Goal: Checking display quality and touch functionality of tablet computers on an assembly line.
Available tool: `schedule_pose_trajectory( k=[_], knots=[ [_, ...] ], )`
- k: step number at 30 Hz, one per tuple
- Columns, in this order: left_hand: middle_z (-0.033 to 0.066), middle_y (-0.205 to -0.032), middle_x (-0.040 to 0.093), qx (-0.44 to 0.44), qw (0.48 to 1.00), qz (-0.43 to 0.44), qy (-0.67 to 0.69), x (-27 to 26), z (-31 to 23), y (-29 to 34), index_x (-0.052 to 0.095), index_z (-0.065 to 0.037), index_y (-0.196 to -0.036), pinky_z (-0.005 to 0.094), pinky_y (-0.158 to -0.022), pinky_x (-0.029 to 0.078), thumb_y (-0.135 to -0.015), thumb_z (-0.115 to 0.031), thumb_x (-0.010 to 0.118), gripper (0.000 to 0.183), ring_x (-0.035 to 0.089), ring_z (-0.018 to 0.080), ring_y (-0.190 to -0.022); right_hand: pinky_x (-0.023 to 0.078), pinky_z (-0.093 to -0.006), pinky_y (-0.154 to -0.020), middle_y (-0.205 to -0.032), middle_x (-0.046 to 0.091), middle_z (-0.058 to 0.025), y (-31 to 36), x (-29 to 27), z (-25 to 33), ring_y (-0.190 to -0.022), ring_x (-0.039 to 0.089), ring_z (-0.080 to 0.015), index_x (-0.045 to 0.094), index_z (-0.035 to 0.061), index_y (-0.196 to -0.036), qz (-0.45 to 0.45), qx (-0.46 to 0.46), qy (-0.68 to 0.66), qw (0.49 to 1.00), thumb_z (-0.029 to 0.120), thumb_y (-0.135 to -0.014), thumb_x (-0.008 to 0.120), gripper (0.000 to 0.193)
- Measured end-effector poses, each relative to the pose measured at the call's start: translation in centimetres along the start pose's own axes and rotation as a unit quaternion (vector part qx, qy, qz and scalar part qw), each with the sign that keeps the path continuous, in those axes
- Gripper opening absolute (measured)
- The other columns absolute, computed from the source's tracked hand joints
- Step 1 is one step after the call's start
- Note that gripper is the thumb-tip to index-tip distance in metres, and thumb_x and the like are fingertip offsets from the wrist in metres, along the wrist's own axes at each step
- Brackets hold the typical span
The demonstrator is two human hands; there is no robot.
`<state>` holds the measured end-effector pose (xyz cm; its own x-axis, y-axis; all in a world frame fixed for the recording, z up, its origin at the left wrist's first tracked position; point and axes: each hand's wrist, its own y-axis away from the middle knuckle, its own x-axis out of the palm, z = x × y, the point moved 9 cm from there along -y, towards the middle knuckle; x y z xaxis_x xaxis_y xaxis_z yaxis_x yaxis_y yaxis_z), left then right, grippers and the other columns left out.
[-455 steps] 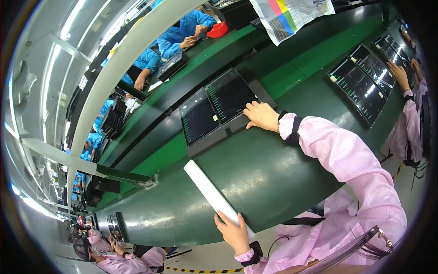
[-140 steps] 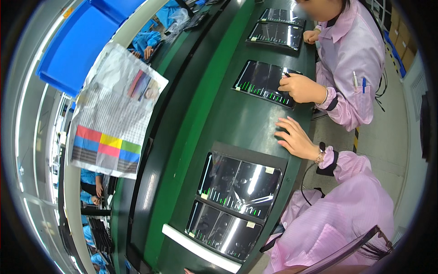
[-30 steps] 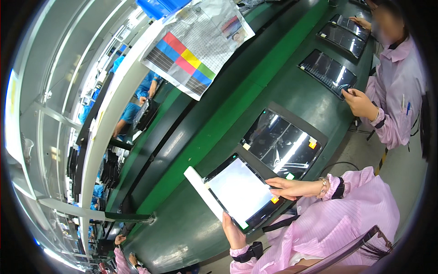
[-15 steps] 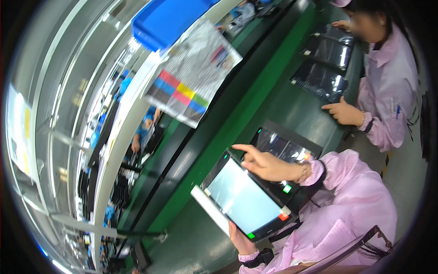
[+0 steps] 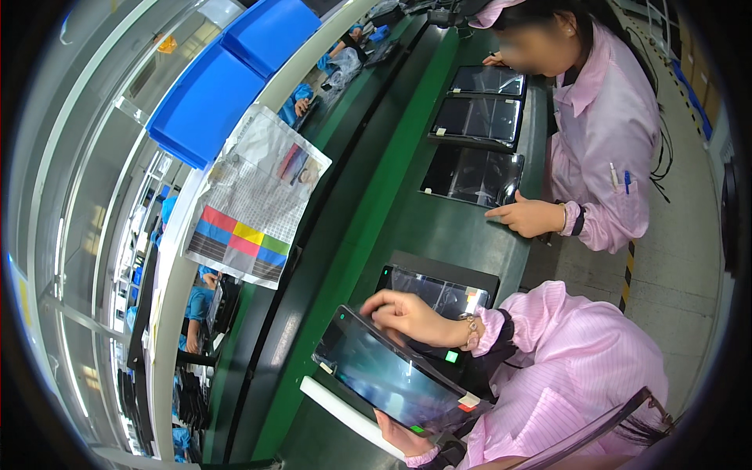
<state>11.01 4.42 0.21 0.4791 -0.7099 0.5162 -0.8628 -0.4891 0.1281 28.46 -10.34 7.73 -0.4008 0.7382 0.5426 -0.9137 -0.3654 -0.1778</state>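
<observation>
A tablet point(image 5: 392, 376) with a dark, bluish glossy screen is tilted up in front of me, with small coloured tags at its corners. Its lower edge is gripped by my left hand point(image 5: 398, 435), whose fingers are partly hidden. At the upper edge hovers my right hand point(image 5: 419, 319), fingers bent and somewhat apart, slightly blurred and holding nothing; whether a fingertip touches the glass I cannot tell. Behind that hand a second tablet point(image 5: 442, 290) lies on a dark stand, partly covered by my wrist. A long white bar point(image 5: 352, 419) runs beside the held tablet's left edge.
A co-worker point(image 5: 599, 117) in pink sits at the upper right, with several dark tablets point(image 5: 475, 174) on the green bench point(image 5: 392, 231). Blue bins point(image 5: 207, 102) and a hanging printed sheet point(image 5: 258, 196) are along the rail at left. Other workers' hands show beyond the rail.
The held tablet's screen has gone from bright white to dark bluish. My right hand's outstretched index finger has bent. The whole view has shifted, bringing more of the co-worker into sight.
</observation>
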Motion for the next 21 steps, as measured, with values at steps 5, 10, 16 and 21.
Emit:
schedule_pose_trajectory(
  k=[5, 10, 16, 21],
  knots=[
    [0.0107, -0.126, 0.053, -0.007, 1.000, 0.029, -0.004, -1.3, -0.4, -1.5, 0.042, -0.001, -0.133, 0.0383, -0.096, 0.043, -0.094, -0.027, 0.047, 0.046, 0.053, 0.0250, -0.113, 0.044, -0.0192, -0.060, -0.081, 0.062, 0.0017, 1.7, 0.3, -3.9, -0.069, 0.054, -0.0030, 0.065, 0.0012, -0.104, 0.142, 0.186, 0.050, 0.971, 0.016, -0.092, 0.051, 0.024],
    [0.0124, -0.125, 0.053, 0.044, 0.997, 0.063, 0.012, 0.2, -2.5, -3.7, 0.042, 0.001, -0.130, 0.0377, -0.095, 0.044, -0.092, -0.027, 0.053, 0.048, 0.055, 0.0252, -0.111, 0.043, -0.0337, -0.094, -0.123, 0.057, -0.0073, 3.0, 1.5, -2.3, -0.110, 0.054, -0.0161, 0.049, 0.0017, -0.128, 0.237, 0.287, -0.187, 0.909, 0.054, -0.096, 0.034, 0.064],
    [0.0101, -0.122, 0.053, 0.158, 0.980, 0.115, -0.043, 6.1, -7.1, -4.9, 0.042, 0.001, -0.130, 0.0337, -0.094, 0.042, -0.100, -0.024, 0.041, 0.040, 0.054, 0.0211, -0.109, 0.042, -0.0326, -0.097, -0.122, 0.056, -0.0066, -0.2, 1.4, 1.6, -0.111, 0.053, -0.0149, 0.051, 0.0004, -0.125, 0.196, 0.199, -0.152, 0.948, 0.039, -0.101, 0.038, 0.048],
    [0.0101, -0.124, 0.051, 0.198, 0.969, 0.127, -0.073, 9.1, -9.6, -6.4, 0.040, 0.001, -0.131, 0.0319, -0.096, 0.039, -0.101, -0.031, 0.039, 0.043, 0.050, 0.0199, -0.113, 0.046, -0.0289, -0.091, -0.112, 0.062, -0.0056, -3.6, 1.3, 5.8, -0.103, 0.058, -0.0125, 0.056, -0.0006, -0.118, 0.145, 0.072, -0.139, 0.977, 0.037, -0.100, 0.042, 0.044]
  ],
)
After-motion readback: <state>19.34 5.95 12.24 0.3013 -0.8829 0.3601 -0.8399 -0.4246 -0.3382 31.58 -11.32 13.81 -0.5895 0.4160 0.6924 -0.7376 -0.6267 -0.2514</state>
